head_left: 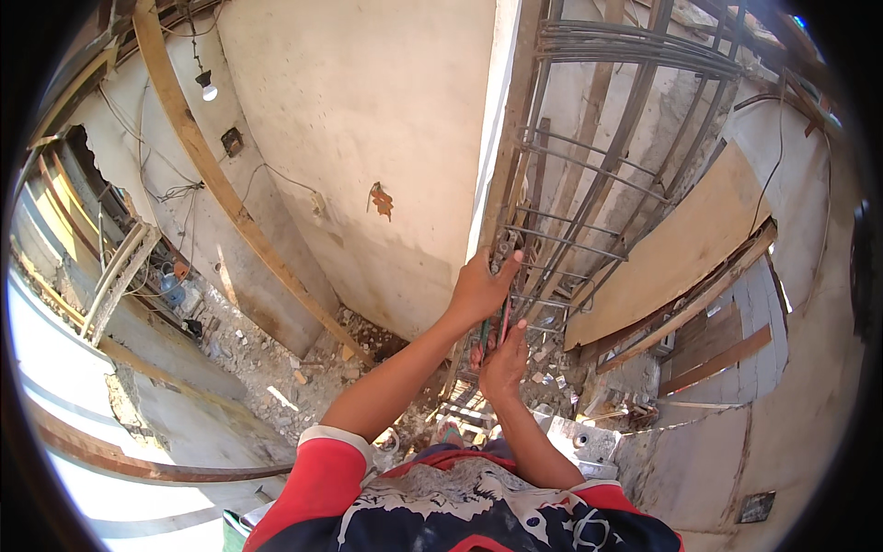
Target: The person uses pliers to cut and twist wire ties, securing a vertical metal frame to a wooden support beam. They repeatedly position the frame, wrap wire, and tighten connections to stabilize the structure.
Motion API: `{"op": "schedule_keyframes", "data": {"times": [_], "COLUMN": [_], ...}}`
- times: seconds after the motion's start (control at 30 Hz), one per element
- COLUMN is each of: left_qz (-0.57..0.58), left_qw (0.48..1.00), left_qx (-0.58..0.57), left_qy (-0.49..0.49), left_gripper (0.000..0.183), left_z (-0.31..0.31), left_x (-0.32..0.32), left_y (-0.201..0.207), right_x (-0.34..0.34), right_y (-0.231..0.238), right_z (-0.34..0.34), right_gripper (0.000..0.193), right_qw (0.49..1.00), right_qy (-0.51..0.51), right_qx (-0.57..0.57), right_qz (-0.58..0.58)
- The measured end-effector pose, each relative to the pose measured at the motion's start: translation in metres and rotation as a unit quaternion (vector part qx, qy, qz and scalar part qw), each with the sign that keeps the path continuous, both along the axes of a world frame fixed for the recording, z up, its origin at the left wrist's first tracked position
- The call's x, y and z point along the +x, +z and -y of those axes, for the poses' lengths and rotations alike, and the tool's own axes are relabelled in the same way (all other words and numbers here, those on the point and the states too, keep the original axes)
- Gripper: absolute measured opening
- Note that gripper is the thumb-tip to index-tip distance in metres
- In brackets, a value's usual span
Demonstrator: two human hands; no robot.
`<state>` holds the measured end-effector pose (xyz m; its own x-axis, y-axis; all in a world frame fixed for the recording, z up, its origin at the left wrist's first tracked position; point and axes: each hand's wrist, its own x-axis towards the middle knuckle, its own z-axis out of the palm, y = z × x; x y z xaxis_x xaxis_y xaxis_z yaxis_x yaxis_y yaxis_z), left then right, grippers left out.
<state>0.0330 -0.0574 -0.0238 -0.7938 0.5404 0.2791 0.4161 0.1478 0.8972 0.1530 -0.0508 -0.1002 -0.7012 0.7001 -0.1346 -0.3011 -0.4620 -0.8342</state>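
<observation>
In front of me stands a tall steel rebar cage [602,170], its long bars crossed by thinner stirrups. My left hand [483,287] is closed at the cage's left corner bar, thumb up; its curled fingers hide what they hold. Just below, my right hand [504,366] is wrapped round pliers [505,318] with what look like a red and a green handle. The tool points up toward my left hand, its jaws hidden by that hand. An upright wooden board [515,101] runs along the cage's left side, close to my left hand.
A plastered wall [368,101] stands left of the cage. A long wooden strip [216,179] slants across the left side. Rubble [276,377] litters the ground below. At right leans a plywood sheet [676,244]. A light bulb [208,89] hangs at upper left.
</observation>
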Motion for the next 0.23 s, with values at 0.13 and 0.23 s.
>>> {"op": "schedule_keyframes", "data": {"times": [0.13,0.23], "left_qz": [0.01,-0.062], "left_qw": [1.0,0.992], "left_qx": [-0.006,-0.106], "left_qy": [0.008,0.028], "left_gripper": [0.048,0.044], "left_z": [0.0,0.002], "left_x": [-0.001,-0.003], "left_y": [-0.01,-0.006], "right_x": [0.0,-0.001], "right_y": [0.003,-0.003], "right_z": [0.005,0.014], "right_gripper": [0.047,0.047], "right_qw": [0.981,0.989], "right_qy": [0.034,0.104], "right_qx": [-0.191,-0.087], "right_qz": [-0.025,-0.054]}}
